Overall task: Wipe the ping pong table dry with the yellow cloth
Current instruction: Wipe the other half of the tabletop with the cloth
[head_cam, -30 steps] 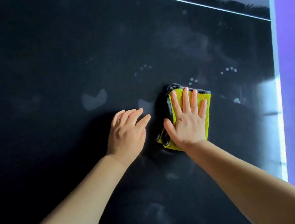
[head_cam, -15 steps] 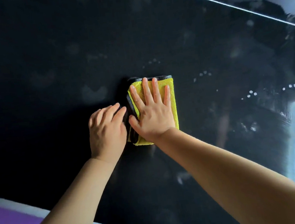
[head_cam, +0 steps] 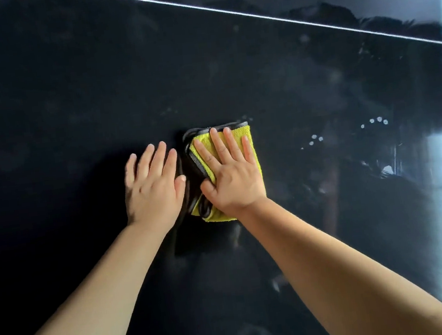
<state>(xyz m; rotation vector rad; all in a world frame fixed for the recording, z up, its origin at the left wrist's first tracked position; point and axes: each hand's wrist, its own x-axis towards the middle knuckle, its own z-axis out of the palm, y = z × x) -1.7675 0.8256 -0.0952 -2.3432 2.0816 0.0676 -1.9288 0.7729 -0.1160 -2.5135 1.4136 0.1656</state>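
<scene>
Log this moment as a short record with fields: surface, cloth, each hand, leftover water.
surface: dark glossy ping pong table, white line across its far part
cloth: yellow cloth, folded, dark trim, lying flat on the table
right hand: flat on the cloth, fingers straight and spread, pressing it down
left hand: flat on the bare table just left of the cloth, fingers straight
water: small droplets in two clusters to the right of the cloth, not yet wiped

The left hand (head_cam: 152, 187) and right hand (head_cam: 232, 177) are bare, forearms (head_cam: 334, 253) too
</scene>
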